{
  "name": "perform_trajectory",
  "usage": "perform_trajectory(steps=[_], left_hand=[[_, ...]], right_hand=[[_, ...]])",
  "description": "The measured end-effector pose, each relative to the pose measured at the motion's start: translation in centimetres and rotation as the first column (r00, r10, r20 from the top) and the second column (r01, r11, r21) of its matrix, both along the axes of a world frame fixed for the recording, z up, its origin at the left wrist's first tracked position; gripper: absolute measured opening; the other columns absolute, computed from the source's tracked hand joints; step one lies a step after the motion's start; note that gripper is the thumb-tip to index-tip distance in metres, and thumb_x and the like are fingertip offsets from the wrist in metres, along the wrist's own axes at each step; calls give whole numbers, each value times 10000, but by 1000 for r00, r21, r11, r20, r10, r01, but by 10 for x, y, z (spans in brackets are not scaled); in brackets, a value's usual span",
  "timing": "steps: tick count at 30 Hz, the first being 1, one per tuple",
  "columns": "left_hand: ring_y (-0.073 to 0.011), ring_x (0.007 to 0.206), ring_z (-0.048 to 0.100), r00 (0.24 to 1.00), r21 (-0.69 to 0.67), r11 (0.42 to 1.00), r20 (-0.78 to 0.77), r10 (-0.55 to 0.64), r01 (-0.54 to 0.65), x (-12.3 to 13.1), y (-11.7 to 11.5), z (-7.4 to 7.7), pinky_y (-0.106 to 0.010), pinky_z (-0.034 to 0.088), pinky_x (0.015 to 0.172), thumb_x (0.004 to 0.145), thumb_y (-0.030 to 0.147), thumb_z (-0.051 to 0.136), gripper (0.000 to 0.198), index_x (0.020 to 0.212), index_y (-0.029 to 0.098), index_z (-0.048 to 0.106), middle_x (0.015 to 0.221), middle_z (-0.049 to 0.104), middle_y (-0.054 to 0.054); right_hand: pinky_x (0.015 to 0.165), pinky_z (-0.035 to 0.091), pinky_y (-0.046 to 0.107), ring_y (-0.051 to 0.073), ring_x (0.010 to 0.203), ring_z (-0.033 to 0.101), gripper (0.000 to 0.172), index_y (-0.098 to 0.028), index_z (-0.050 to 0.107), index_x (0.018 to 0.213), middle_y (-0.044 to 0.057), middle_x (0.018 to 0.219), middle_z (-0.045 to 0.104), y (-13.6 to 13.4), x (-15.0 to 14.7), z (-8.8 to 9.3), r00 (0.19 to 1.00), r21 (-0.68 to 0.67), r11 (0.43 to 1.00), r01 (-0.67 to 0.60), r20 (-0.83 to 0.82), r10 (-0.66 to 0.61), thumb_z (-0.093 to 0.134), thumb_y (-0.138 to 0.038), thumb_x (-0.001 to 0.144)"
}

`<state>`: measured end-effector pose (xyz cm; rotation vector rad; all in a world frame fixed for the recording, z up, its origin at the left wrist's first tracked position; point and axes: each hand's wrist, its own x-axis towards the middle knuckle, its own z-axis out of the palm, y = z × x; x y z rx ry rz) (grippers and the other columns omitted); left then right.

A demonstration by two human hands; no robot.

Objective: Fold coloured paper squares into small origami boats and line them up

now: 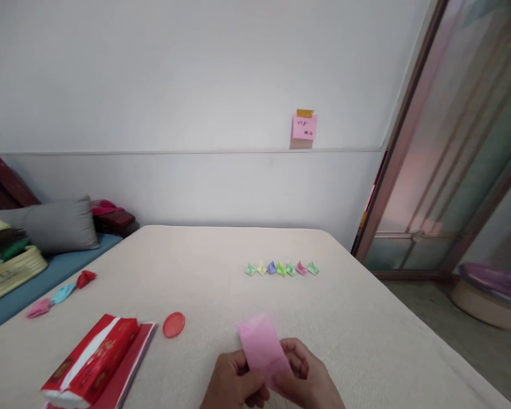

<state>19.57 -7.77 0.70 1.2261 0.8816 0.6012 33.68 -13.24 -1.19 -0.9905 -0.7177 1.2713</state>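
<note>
Both my hands meet at the near edge of the table and pinch a pink sheet of paper (260,344) that sticks up and away from me. My left hand (233,382) grips its lower left side with closed fingers. My right hand (310,378) holds the lower right side, fingers curled round it. Farther out on the table stands a row of several small folded paper shapes (281,268) in green, yellow, blue and pink.
A red tissue pack (91,360) lies on a red booklet at the near left, with a round red lid (174,325) beside it. Pink, blue and red folded papers (62,293) lie at the table's left edge. A cushioned bench with a grey pillow (62,224) is left; a sliding door is right.
</note>
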Motion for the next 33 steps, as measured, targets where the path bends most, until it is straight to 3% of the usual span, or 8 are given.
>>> perform_trajectory(steps=[2,4,11,15,19,24,33], left_hand=[[-117,439,496,998,-4,999,-41,-45,45,1,-3,4,-251,358,477,626,247,617,158,642,108,692,487,599,-14],[-127,449,512,996,-6,998,-67,-67,67,3,-5,5,-249,350,472,613,218,596,148,638,110,694,489,595,-14],[-120,441,505,1000,25,1000,-27,12,-12,4,-1,-7,-251,361,475,632,246,587,123,631,136,642,505,617,-16],[-114,436,502,1000,3,1000,-27,-9,9,2,1,-6,-242,347,463,614,224,590,108,643,142,654,510,616,-7],[-103,410,466,999,-37,999,-37,-34,33,0,1,-2,-240,327,450,606,215,590,126,657,130,666,480,594,0],[-97,412,455,990,-31,990,18,137,-137,-6,7,-3,-237,302,452,628,292,639,167,612,127,637,479,584,0],[-112,445,487,953,-81,953,61,297,-291,-16,16,-9,-234,309,466,616,360,706,241,615,132,629,499,603,-3]], right_hand=[[546,428,305,195,523,628,290,-166,626,788,28,614,694,1,0,-3,990,46,993,-113,-81,116,796,-254,571],[522,424,292,186,497,622,253,-171,628,760,12,593,682,1,-1,-2,977,70,987,-142,-148,151,790,-227,573],[580,472,328,202,520,636,153,-178,624,724,15,581,684,-5,1,15,991,6,998,-59,-124,60,731,-238,632],[582,457,312,199,547,628,207,-184,621,716,8,589,660,-3,0,13,999,-21,999,-36,-18,36,747,-281,583],[574,463,300,157,494,587,196,-188,610,715,-19,570,630,-2,1,8,998,7,998,-56,-19,56,740,-279,599],[395,333,200,86,359,475,213,-159,599,763,-41,495,606,-2,10,3,981,-89,995,-40,183,56,724,-277,636],[409,287,201,76,371,451,205,-172,589,758,-62,476,590,0,11,7,985,-99,991,91,153,-75,692,-203,583]])
